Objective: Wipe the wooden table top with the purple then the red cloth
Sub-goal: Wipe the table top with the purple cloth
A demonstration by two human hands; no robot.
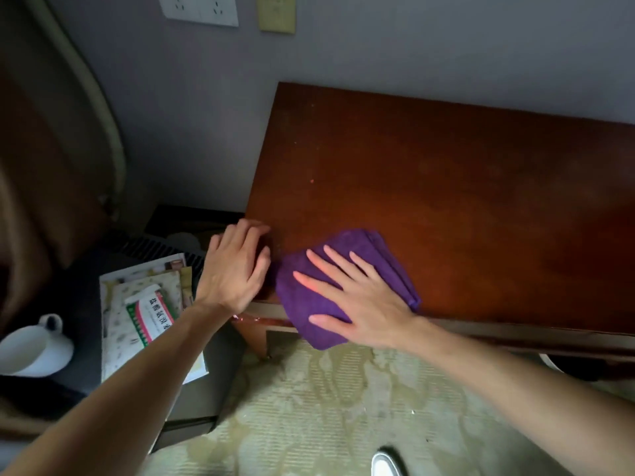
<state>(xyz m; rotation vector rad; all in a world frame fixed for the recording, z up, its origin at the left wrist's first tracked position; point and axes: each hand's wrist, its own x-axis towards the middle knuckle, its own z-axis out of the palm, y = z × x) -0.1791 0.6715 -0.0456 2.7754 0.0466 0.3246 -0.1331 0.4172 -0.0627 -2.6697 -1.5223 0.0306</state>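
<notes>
While my right hand (360,300) lies flat on the purple cloth (343,286), its fingers (323,262) are straight and spread apart, pressing the cloth down. The folded cloth sits at the front left corner of the wooden counter (446,201), and one corner of it hangs over the front edge. My left hand (237,262) rests on the left edge of the counter, just beside the cloth. Its fingers (247,231) are close together and bent a little over the edge, and they hold nothing. I see small pale specks on the brown wood near the left side. To the left, lower down, a dark stand (79,304) holds a white cup (34,348), some papers (137,290) and a box with red and green stripes (151,314). Under my arms is a pale patterned carpet (326,407). A white shoe tip (386,463) peeks in at the bottom. On the grey wall (378,46) are a white socket plate (199,8) and a yellowish plate (276,12).
</notes>
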